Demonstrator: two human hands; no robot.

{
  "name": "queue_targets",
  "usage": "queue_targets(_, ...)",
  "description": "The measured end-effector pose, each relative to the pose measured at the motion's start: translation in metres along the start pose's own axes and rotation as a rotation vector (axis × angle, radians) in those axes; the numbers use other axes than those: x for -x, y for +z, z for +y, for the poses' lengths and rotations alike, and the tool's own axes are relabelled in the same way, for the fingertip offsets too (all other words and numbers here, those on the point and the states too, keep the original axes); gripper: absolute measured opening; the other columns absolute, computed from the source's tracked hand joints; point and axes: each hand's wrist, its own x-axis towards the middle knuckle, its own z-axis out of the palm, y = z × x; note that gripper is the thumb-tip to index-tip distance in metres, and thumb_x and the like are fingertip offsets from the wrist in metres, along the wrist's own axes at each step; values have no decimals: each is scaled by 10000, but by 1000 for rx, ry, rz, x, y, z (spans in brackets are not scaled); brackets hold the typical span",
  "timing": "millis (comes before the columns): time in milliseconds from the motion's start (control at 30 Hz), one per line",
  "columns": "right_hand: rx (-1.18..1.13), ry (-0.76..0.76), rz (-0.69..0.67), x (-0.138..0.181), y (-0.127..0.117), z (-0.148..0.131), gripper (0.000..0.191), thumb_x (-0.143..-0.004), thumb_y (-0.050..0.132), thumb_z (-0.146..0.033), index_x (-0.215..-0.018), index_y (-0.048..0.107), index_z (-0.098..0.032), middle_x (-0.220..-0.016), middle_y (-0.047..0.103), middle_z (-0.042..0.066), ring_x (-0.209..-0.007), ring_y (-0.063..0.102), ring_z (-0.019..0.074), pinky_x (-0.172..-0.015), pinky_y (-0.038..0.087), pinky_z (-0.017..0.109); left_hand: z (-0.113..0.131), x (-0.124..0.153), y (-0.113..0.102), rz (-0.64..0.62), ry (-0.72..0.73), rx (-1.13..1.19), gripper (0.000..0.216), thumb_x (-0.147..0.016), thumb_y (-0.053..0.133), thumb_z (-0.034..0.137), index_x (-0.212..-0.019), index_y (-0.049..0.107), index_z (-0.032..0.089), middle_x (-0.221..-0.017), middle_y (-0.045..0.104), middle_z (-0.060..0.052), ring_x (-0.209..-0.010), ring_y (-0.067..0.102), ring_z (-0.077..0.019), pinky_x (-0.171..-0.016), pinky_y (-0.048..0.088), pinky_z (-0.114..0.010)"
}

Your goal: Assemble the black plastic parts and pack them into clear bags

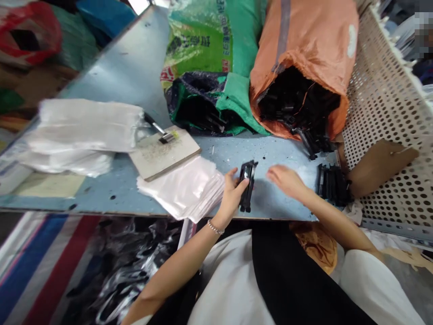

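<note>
My left hand (232,192) grips a bundle of black plastic parts (246,185) upright on the blue table (118,81), fingers wrapped round its left side. My right hand (286,179) hovers just right of the bundle, palm down, fingers stretched out, holding nothing. A stack of clear plastic bags (184,187) lies directly left of my left hand. A pile of the same black parts (333,183) rests on the table to the right of my right forearm.
An orange woven sack (304,49) full of black parts lies open at the back right, a green sack (216,99) beside it. A clipboard (165,151) and more white bags (81,131) sit left. A perforated white panel (385,104) walls the right side.
</note>
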Motion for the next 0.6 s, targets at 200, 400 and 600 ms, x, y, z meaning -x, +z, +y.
queue_targets(200,542,515,575,-57,-77,108,438,-951,602,-253,-1331,541,-44,-1373,542,304,-1255,492,410,-981,416,531,-41,-18,-21,89,419,-707,420,-972,504,319,-1349,545,137,-1528,466,-244,-1491,393,-379,-1219,305,-653)
queue_targets(400,-101,223,512,-32,-27,79,400,-947,598,-447,-1217,614,-153,-1084,665,134,-972,616,272,-861,529,438,-6,-7,3,-61,525,-690,543,-1011,506,426,-1503,434,207,-1583,425,-197,-1499,386,-347,-1237,321,-600)
queue_targets(600,-209,-347,198,30,5,-10,442,-951,655,-486,-1315,580,-245,-1130,635,89,-915,646,218,-804,574,380,36,-4,30,-301,205,-232,712,-1010,462,582,-1566,249,191,-1274,626,-145,-1030,689,-241,-938,579,-429)
